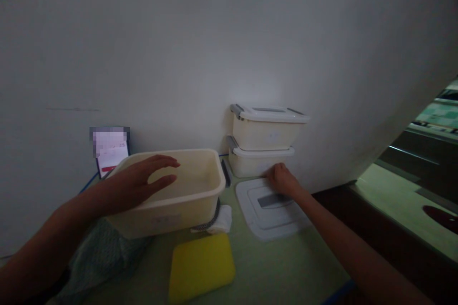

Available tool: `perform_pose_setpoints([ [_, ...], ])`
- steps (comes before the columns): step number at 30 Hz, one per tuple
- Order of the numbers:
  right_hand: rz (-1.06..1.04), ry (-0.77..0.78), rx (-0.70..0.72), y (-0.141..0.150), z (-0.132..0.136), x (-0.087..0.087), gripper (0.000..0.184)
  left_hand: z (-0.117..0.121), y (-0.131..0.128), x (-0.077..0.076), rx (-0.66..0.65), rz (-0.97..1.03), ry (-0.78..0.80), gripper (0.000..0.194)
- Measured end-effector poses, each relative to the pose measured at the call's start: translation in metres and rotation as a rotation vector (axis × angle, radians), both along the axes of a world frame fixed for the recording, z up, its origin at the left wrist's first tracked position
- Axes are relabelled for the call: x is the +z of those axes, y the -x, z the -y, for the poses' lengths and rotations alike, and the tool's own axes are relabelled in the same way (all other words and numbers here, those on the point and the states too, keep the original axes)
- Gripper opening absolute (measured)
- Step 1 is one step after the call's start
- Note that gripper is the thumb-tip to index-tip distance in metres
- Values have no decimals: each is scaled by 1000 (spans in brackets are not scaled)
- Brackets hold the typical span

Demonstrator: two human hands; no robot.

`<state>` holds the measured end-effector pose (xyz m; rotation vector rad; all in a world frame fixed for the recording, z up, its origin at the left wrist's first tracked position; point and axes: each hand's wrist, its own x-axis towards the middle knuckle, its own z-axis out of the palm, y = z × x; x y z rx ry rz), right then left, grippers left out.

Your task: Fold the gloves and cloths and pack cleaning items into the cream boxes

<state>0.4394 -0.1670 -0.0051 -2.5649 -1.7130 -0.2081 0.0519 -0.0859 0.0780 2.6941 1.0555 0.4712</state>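
Note:
My left hand (146, 178) hovers over an open cream plastic storage box (168, 205), thumb and fingers apart, with nothing in it. Inside the box I see only its bare walls. To the right, a pale storage box lid (274, 224) with a grey handle panel lies flat on the table. At its far edge is my right hand (283, 180), fingers curled closed on the rim; the fingertips are partly hidden. Just behind that hand stand two stacked lidded boxes, the upper box (266, 133) and the lower box (246, 164), against the wall.
A yellow sponge-like block (202, 267) lies at the front. A white cloth-like item (222, 219) pokes out beside the open box. A teal knitted fabric (110, 252) lies under my left arm. A lit phone (111, 152) leans on the wall (161, 57). The table (272, 267) is pale green.

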Motion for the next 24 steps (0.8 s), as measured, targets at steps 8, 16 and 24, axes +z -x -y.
perform_pose_setpoints([
  [8, -78, 7, -109, 11, -8, 6, 63, 1, -1, 3, 15, 31, -11, 52],
  [16, -131, 6, -117, 24, -8, 21, 52, -1, 5, 7, 70, 34, 29, 52],
  [24, -372, -141, 243, 106, -13, 58, 50, -25, 50, 15, 440, 86, 38, 69],
])
